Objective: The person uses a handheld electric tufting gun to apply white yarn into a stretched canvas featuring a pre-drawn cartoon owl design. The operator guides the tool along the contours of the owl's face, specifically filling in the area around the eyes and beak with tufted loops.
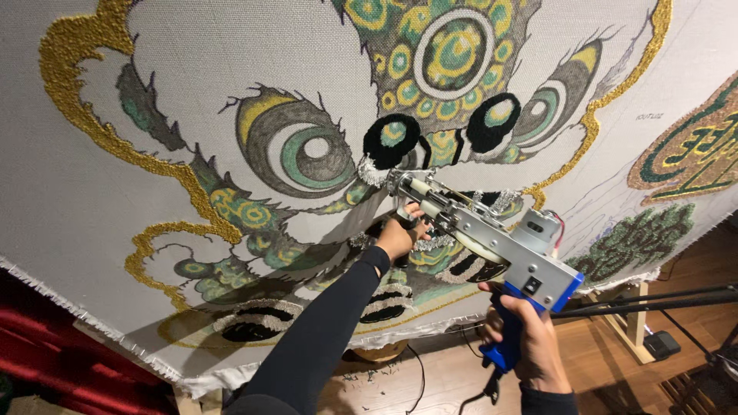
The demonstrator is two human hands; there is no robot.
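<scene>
A silver tufting gun (492,242) with a blue handle is pressed nose-first against a large stretched white cloth (69,184), tufted with a lion-dance face in gold, green, black and grey. My right hand (530,338) grips the blue rear handle. My left hand (400,234), in a black sleeve, holds the front grip just under the gun's nose. The needle end meets the cloth below the black nostril patches (392,138), beside a strip of white yarn.
The cloth's frayed lower edge (115,334) hangs over a wooden floor (438,380) with yarn scraps and a black cable. A wooden frame leg (634,323) and black metal bars (661,300) stand at the right. Red fabric (46,361) shows at lower left.
</scene>
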